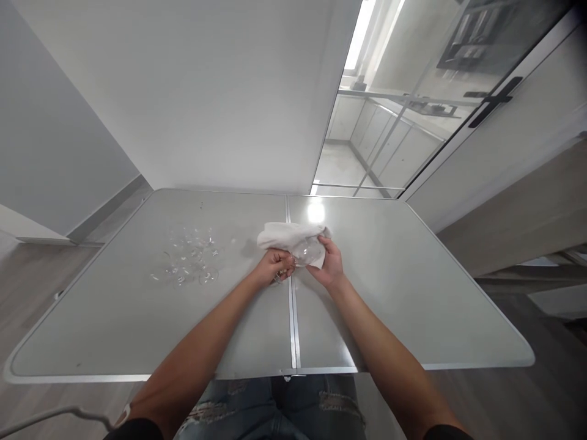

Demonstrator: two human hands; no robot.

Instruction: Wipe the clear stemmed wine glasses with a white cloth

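Observation:
A clear stemmed glass [306, 252] is tilted sideways above the middle seam of the folding table, its bowl to the right. My left hand [275, 267] is closed around its stem, and part of the foot shows below the fingers. With my right hand [332, 267] I hold a white cloth [287, 234] against the bowl, thumb and fingers on either side of it. The cloth bunches behind the glass and stretches left past my left hand. My fingertips inside the cloth are partly hidden.
Several clear glasses [190, 260] stand close together on the left half of the pale table [394, 293]. A white wall [206, 98] rises behind the table. To the back right is a glass sliding door [403, 122] with a black handle [495, 102].

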